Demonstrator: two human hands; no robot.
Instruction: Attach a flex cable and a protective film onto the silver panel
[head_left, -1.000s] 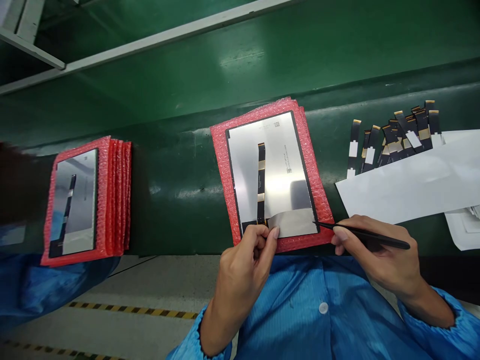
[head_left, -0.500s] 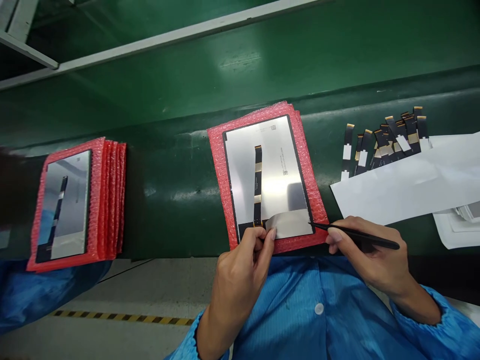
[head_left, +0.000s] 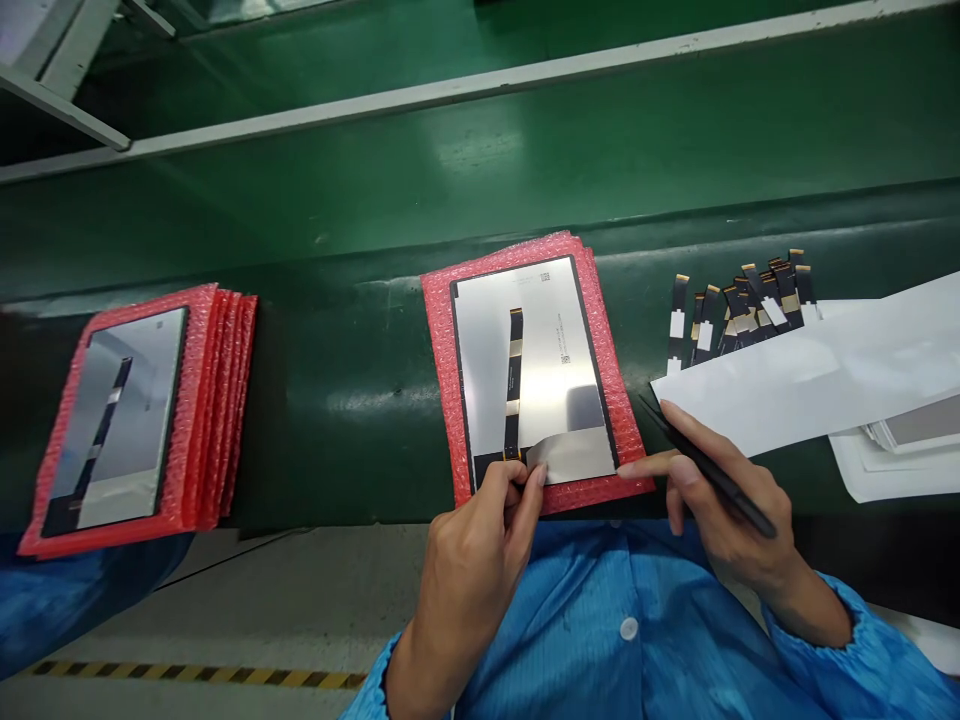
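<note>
A silver-backed display panel (head_left: 480, 360) lies on a stack of red bubble-wrap sheets (head_left: 442, 375). A black flex cable (head_left: 514, 380) runs up its back. Along the near edge lies a grey film strip (head_left: 577, 455), its left end curled up. My left hand (head_left: 469, 560) pinches that curled end between thumb and index finger; the fingertips partly hide it. Black tweezers (head_left: 716, 475) rest in my right hand (head_left: 739, 510), their tips pointing up and left, off the panel. One outstretched finger of that hand touches the panel's lower right corner.
To the left, another display panel (head_left: 127, 420) tops a red bubble-wrap stack (head_left: 199, 420), with a blue sleeve (head_left: 82, 610) below it. Several loose flex cables (head_left: 772, 295) lie at the right, partly under a white sheet (head_left: 825, 380). A pale rail (head_left: 450, 92) crosses behind.
The tweezer tips have left the film's right end and swung up and right. A right-hand finger now reaches to that corner. My left hand keeps its pinch; the view has shifted slightly.
</note>
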